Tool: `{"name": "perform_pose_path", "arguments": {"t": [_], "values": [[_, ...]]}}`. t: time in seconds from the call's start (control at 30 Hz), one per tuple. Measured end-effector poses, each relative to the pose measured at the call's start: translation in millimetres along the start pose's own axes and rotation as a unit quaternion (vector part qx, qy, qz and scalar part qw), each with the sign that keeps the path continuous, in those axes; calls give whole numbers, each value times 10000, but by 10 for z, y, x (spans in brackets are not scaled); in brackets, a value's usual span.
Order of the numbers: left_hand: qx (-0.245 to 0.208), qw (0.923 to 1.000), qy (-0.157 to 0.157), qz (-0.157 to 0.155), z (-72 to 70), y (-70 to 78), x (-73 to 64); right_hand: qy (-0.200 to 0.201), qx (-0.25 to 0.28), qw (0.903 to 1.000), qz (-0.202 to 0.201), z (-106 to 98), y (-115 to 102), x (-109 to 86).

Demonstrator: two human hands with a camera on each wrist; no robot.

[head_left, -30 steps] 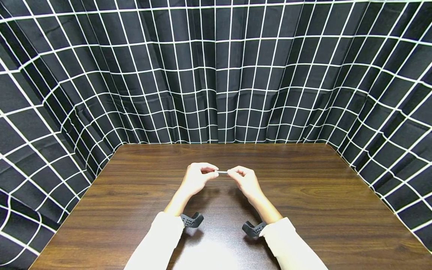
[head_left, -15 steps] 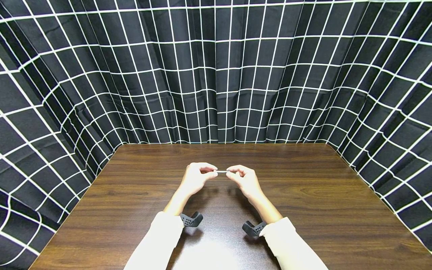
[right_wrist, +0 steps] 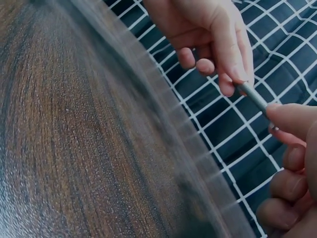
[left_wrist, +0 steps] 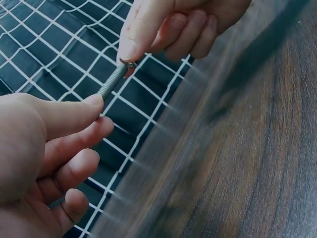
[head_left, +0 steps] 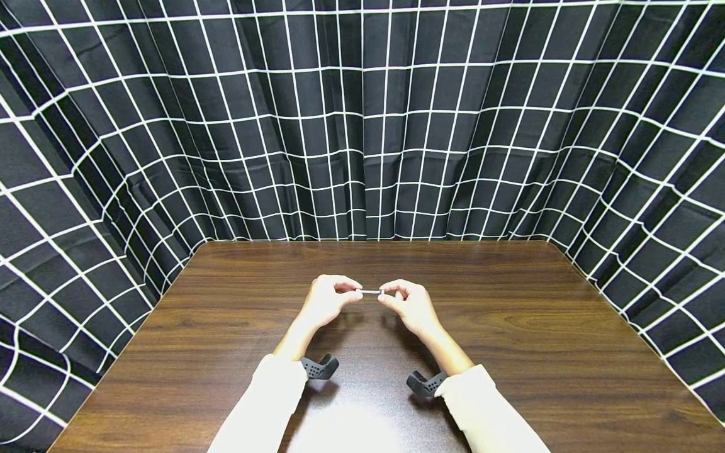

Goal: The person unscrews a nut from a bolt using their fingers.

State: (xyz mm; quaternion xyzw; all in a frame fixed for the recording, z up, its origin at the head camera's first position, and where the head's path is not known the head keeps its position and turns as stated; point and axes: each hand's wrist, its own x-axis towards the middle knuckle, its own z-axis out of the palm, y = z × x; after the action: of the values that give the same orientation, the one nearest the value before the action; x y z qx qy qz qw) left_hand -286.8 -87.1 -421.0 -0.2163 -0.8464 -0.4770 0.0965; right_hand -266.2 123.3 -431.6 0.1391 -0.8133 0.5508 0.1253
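Observation:
A thin grey threaded bolt point(head_left: 370, 292) is held level between both hands above the table. My left hand point(head_left: 327, 301) pinches one end with thumb and index finger; its other fingers curl loosely below in the left wrist view. At the opposite end, my right hand point(head_left: 412, 307) has its thumb and index fingertips around a small metal piece point(left_wrist: 128, 63), like a nut or the bolt head, mostly covered by those fingers. Fine threads show along the bare shank point(left_wrist: 113, 81) between the hands.
The brown wood-grain table point(head_left: 510, 327) extends under both forearms, with a bright glare near its front. A black curtain point(head_left: 362, 138) with a white grid surrounds the back and sides. Each wrist wears a dark camera mount point(head_left: 320, 367).
Both hands and the bolt have shifted slightly to the left. They rose a little, then came down again. The right thumb and index finger have changed their position at the bolt's end.

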Motion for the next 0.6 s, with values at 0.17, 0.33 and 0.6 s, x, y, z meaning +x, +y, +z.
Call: {"name": "perform_pose_path", "arguments": {"t": [0.17, 0.33, 0.6], "values": [[138, 9999, -67, 16, -1, -39, -12, -122, -516, 9986, -58, 2, 19, 2], [352, 9992, -156, -105, 11, -100, -32, -308, -1158, 9928, 75, -1, 36, -4], [594, 9976, -135, -326, 21, -175, -57, -526, -1741, 9828, 335, -10, 56, -22]]}}
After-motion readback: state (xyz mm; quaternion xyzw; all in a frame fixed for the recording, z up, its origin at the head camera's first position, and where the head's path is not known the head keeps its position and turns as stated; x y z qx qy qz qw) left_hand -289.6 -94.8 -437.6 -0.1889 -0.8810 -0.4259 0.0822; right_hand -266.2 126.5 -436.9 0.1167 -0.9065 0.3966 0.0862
